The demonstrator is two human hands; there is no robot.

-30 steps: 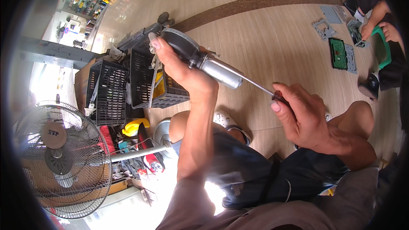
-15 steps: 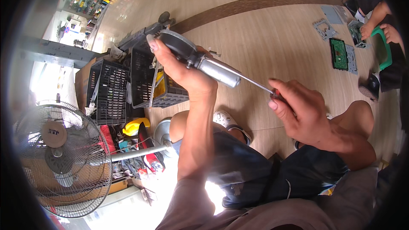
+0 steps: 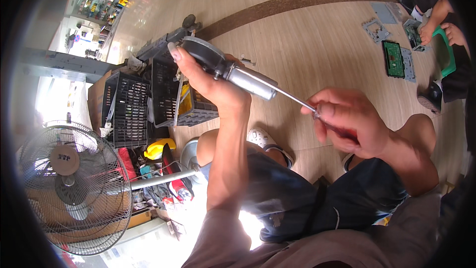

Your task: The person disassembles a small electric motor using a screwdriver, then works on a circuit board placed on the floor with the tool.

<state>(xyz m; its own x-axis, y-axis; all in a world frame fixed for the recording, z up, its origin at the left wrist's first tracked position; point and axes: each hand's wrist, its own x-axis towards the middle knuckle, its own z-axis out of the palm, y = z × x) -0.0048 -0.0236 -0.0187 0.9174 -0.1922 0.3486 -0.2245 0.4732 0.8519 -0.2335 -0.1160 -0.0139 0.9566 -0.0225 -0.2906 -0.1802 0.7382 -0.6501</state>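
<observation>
My left hand (image 3: 213, 82) is wrapped round a geared electric motor (image 3: 253, 83) with a round black housing and a silver cylinder. The cylinder points down toward the right. In my right hand (image 3: 352, 121) is a screwdriver (image 3: 297, 100) with a reddish handle, partly covered by my fingers. Its long metal shank runs along the silver cylinder toward the black housing. Where its tip meets the motor is hidden or too small to tell.
Black plastic crates (image 3: 130, 104) stand at the left beside a pedestal fan (image 3: 74, 183) and a heap of tools (image 3: 163, 183). A co-worker's hands (image 3: 427, 33) hold a metal box at the right. A green circuit board (image 3: 393, 58) and metal plates lie on the floor (image 3: 297, 34).
My right hand has turned about the screwdriver, and its fingers have shifted on the handle, showing more of the shank. My left hand and the motor have barely moved.
</observation>
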